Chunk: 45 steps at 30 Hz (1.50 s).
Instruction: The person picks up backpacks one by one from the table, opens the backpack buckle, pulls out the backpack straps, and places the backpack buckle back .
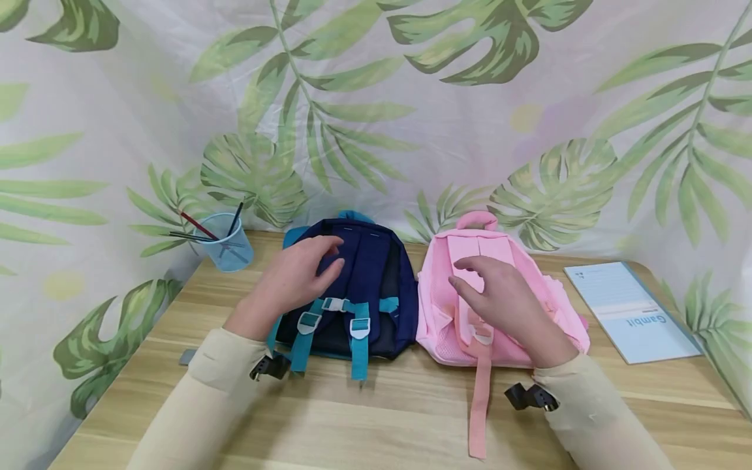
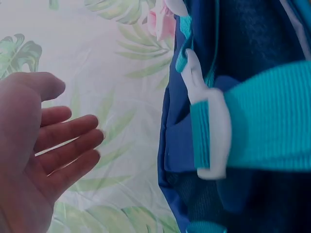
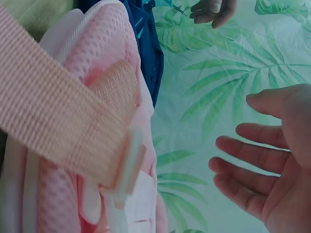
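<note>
Two small backpacks lie side by side on the table, straps facing up. On the left is a navy backpack [image 1: 405, 281] with teal webbing and white buckles; its strap adjuster [image 2: 218, 133] looms close in the left wrist view. The pink backpack [image 1: 437, 294] on the right has a peach strap [image 1: 480, 405] trailing toward the front edge. My left hand [image 1: 294, 274] hovers above the navy backpack, fingers relaxed, holding nothing. Over the pink backpack floats my right hand [image 1: 502, 294], loosely bent and free of any object. Both wrist views show a gap between hand and backpack.
At the back left stands a blue mesh cup [image 1: 235, 254] with several pens. A light blue notebook [image 1: 631, 313] marked "Gambit" lies on the right. A small grey item [image 1: 187, 356] sits near the left edge of the wooden table [image 1: 352, 424]. Leaf-print cloth [image 1: 458, 143] rises behind.
</note>
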Available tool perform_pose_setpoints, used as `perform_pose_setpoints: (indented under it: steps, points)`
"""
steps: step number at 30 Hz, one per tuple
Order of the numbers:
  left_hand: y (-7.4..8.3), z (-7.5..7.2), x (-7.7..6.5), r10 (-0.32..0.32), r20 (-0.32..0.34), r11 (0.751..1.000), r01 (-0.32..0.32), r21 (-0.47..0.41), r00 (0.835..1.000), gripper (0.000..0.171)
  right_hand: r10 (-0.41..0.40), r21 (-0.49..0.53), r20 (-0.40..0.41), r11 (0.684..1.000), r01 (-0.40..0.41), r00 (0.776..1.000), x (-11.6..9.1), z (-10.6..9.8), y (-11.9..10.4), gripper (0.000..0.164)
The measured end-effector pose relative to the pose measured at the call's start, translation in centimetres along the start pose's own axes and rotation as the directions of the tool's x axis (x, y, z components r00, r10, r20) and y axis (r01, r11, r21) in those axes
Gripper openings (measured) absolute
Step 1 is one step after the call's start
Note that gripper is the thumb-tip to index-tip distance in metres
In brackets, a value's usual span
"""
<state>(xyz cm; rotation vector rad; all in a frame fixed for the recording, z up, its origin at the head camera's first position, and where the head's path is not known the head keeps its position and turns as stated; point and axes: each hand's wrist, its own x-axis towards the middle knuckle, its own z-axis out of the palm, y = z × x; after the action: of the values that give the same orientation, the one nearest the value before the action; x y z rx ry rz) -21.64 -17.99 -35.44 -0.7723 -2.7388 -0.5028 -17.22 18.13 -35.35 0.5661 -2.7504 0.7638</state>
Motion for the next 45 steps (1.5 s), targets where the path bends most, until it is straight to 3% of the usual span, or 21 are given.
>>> perform_pose_setpoints:
  steps: [10, 22, 28, 36, 45]
  points:
    - [-2.1, 0.0, -1.5, 0.074, 0.082, 0.996, -0.070, -0.061, 0.994, 0.029, -0.076, 0.114, 0.027, 0.991, 0.072, 0.997, 0.9, 1.9, -0.8, 0.026]
    - [-4.5, 0.1, -3.5, 0.077, 0.191, 0.991, -0.055, -0.119, 0.978, 0.024, -0.087, 0.190, 0.083, 0.979, 0.070, 0.993, 1.9, 4.3, -2.4, 0.027]
    - [-5.0, 0.5, -3.7, 0.068, 0.237, 0.990, -0.035, -0.138, 0.969, 0.023, -0.080, 0.224, 0.136, 0.973, 0.048, 0.987, 2.5, 5.8, -3.2, 0.028]
    - [-5.6, 1.3, -3.6, 0.043, 0.278, 0.990, -0.004, -0.140, 0.959, 0.020, -0.097, 0.190, 0.204, 0.980, 0.058, 0.974, 3.6, 8.3, -4.8, 0.028]
    - [-5.7, 1.9, -3.2, 0.036, 0.345, 0.991, 0.010, -0.131, 0.938, 0.021, -0.085, 0.206, 0.266, 0.978, 0.030, 0.960, 5.0, 11.2, -6.2, 0.030]
